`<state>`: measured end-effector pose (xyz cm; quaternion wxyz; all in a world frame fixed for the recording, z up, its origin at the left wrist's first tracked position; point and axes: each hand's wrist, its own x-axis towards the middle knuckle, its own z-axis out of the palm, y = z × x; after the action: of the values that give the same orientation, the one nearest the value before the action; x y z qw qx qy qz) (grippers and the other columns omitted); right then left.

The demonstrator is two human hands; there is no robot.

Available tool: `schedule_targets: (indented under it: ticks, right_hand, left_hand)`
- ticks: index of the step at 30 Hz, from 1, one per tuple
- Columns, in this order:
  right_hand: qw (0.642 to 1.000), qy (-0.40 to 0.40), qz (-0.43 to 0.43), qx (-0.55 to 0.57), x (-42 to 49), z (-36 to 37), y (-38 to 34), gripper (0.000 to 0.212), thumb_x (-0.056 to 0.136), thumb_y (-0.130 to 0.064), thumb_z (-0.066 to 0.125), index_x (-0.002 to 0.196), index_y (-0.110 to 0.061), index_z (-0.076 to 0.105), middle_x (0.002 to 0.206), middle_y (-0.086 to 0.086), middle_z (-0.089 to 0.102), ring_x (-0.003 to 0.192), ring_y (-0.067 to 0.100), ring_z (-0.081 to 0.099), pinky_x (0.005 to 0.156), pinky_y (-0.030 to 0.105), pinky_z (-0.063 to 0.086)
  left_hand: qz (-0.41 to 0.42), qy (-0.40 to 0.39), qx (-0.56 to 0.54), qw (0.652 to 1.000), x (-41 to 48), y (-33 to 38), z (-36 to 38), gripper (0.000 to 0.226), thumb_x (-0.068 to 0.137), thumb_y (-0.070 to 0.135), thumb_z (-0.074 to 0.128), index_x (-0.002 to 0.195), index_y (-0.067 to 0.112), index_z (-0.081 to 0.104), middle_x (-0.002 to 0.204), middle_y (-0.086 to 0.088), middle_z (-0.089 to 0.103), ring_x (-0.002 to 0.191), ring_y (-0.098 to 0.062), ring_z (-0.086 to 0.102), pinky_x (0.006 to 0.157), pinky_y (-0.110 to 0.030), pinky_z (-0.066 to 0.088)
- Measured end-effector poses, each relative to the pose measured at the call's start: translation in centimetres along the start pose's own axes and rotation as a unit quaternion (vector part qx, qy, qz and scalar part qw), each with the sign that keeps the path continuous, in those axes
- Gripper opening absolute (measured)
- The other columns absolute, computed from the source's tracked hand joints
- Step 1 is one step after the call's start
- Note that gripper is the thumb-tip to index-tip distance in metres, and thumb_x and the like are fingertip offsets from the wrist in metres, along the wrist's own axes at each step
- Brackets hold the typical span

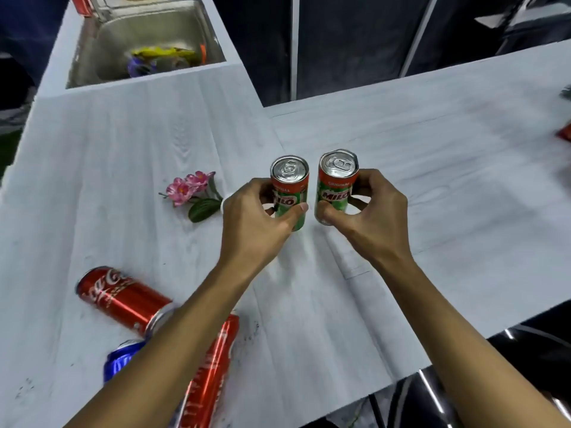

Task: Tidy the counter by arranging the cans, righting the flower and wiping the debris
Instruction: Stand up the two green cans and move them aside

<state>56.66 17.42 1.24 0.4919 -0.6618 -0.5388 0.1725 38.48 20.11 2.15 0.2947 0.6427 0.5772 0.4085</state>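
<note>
My left hand (251,223) grips an upright green-and-red Milo can (290,185), and my right hand (372,211) grips a second upright Milo can (336,180) right beside it, mid-counter. A pink artificial flower (193,193) with green leaves lies on its side left of my left hand. Near the front left, a red Coca-Cola can (119,296) lies on its side. A second red can (213,372) and a blue can (122,358) lie partly hidden under my left forearm. Dark specks of debris (250,332) dot the white counter (432,186).
A steel sink (123,47) at the far left holds yellow and purple items. A red can (82,3) stands at its far corner. Another red object (565,132) peeks in at the right edge. The counter's front edge drops off at the lower right.
</note>
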Motion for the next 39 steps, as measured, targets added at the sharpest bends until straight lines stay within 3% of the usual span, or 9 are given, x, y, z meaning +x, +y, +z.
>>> schedule_targets:
  ticks: [7,16,21,27,30,34,39]
  right_hand:
    - [1.000,0.024,0.003,0.008,5.5,-0.6,3.2,0.053,0.066,-0.030,0.089,0.112,-0.017,0.065,0.100,-0.008,0.070,0.095,-0.008,0.065,0.077,0.010,0.053]
    - [0.998,0.057,0.017,0.018,11.2,-0.5,6.5,0.054,0.066,-0.031,0.088,0.112,-0.015,0.065,0.099,-0.009,0.070,0.091,-0.006,0.066,0.079,0.021,0.059]
    - [0.998,0.063,0.015,0.011,12.8,-0.7,7.7,0.054,0.065,-0.033,0.087,0.112,-0.017,0.065,0.100,-0.009,0.070,0.091,-0.002,0.068,0.079,0.023,0.060]
    - [0.998,0.065,0.016,-0.001,13.7,-1.2,8.8,0.055,0.066,-0.033,0.086,0.113,-0.015,0.065,0.100,-0.009,0.070,0.091,-0.001,0.068,0.078,0.024,0.060]
    - [0.998,0.064,0.018,-0.003,14.1,-1.6,9.2,0.056,0.066,-0.032,0.087,0.115,-0.013,0.066,0.101,-0.006,0.071,0.092,0.000,0.068,0.078,0.023,0.059]
    - [0.998,0.059,0.020,-0.008,14.3,-1.7,9.8,0.057,0.067,-0.032,0.087,0.116,-0.012,0.066,0.103,-0.006,0.071,0.092,-0.002,0.067,0.078,0.019,0.058]
    - [0.998,0.053,0.027,-0.010,14.5,-1.6,10.2,0.056,0.068,-0.032,0.086,0.117,-0.014,0.067,0.103,-0.007,0.070,0.093,-0.004,0.066,0.080,0.021,0.058]
  left_hand:
    - [0.003,0.013,0.002,1.000,4.4,1.1,4.7,0.050,0.075,0.037,0.089,0.117,0.017,0.070,0.102,0.012,0.070,0.097,-0.006,0.069,0.088,-0.028,0.059]
    - [0.015,0.017,0.007,1.000,8.9,0.6,9.0,0.049,0.074,0.042,0.089,0.113,0.018,0.070,0.096,0.017,0.067,0.093,-0.003,0.068,0.084,-0.022,0.057]
    - [0.021,0.008,0.001,1.000,10.4,0.7,11.0,0.053,0.073,0.043,0.089,0.115,0.017,0.069,0.103,0.012,0.071,0.095,-0.004,0.069,0.086,-0.025,0.059]
    - [0.038,0.001,0.005,0.999,11.7,1.5,13.0,0.057,0.075,0.044,0.089,0.121,0.016,0.068,0.113,0.006,0.074,0.097,-0.004,0.067,0.084,-0.019,0.057]
    - [0.039,0.004,0.007,0.999,12.2,1.7,13.5,0.057,0.075,0.044,0.088,0.120,0.015,0.068,0.112,0.007,0.074,0.098,-0.005,0.068,0.085,-0.021,0.058]
    - [0.039,0.006,0.012,0.999,12.6,1.9,14.1,0.057,0.075,0.045,0.088,0.120,0.015,0.069,0.110,0.008,0.073,0.095,-0.003,0.066,0.080,-0.011,0.051]
    - [0.033,-0.005,0.018,0.999,12.6,1.7,14.7,0.058,0.074,0.046,0.088,0.120,0.015,0.069,0.106,0.012,0.071,0.095,-0.003,0.067,0.080,-0.011,0.051]
